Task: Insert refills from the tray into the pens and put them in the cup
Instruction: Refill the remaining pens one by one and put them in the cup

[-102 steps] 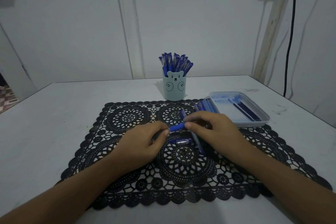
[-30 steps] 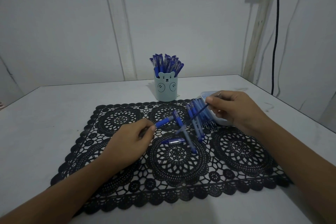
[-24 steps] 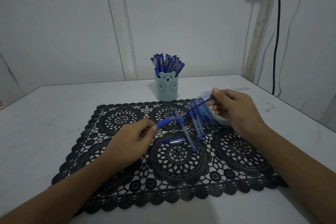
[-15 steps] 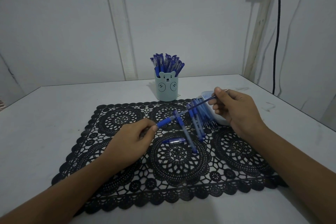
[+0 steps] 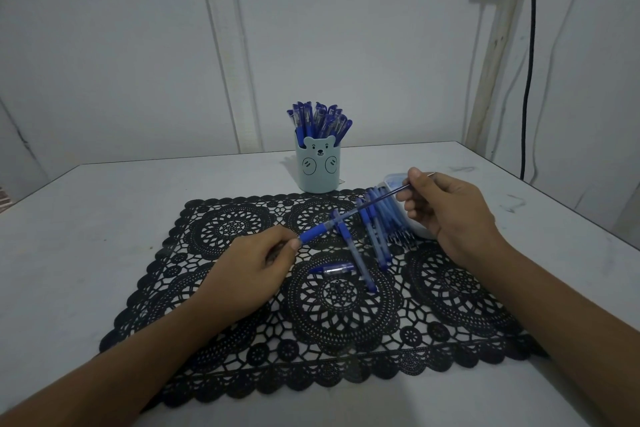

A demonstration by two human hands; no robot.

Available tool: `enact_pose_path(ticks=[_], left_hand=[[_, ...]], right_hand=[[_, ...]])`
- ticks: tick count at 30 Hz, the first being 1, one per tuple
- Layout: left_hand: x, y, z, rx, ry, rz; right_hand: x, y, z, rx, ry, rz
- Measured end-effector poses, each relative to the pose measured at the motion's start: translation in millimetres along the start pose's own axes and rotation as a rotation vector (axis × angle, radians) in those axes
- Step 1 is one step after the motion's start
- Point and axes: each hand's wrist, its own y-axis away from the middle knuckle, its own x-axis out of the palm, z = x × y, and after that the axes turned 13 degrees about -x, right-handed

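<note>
A thin, dark refill (image 5: 384, 196) slants above the lace mat (image 5: 332, 326), its lower end apparently entering the blue pen (image 5: 313, 233) pinched by the left hand (image 5: 256, 267). The right hand (image 5: 446, 211) fingers pinch its upper end. Keeping both in line should seat it without bending. Behind stands the cup (image 5: 318, 168).

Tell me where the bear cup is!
In the head view, the bear cup stands upright in the middle, just beyond the black lace mat and left of the tray, full of blue pens.
</note>
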Motion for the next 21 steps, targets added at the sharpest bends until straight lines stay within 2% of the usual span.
enact_pose_path(ticks=[11,16,21], left_hand=[[-1,0,-2,0.026,0.002,-0.011],[-1,1,-1,0.062,-0.018,0.009],[-2,4,-2,0.138,-0.038,0.049]], right_hand=[[-2,-1,-3,0.031,-0.031,0.049],[1,4,-4,0.045,0.016,0.267],[10,20,-2,0.002,0.235,0.48]])
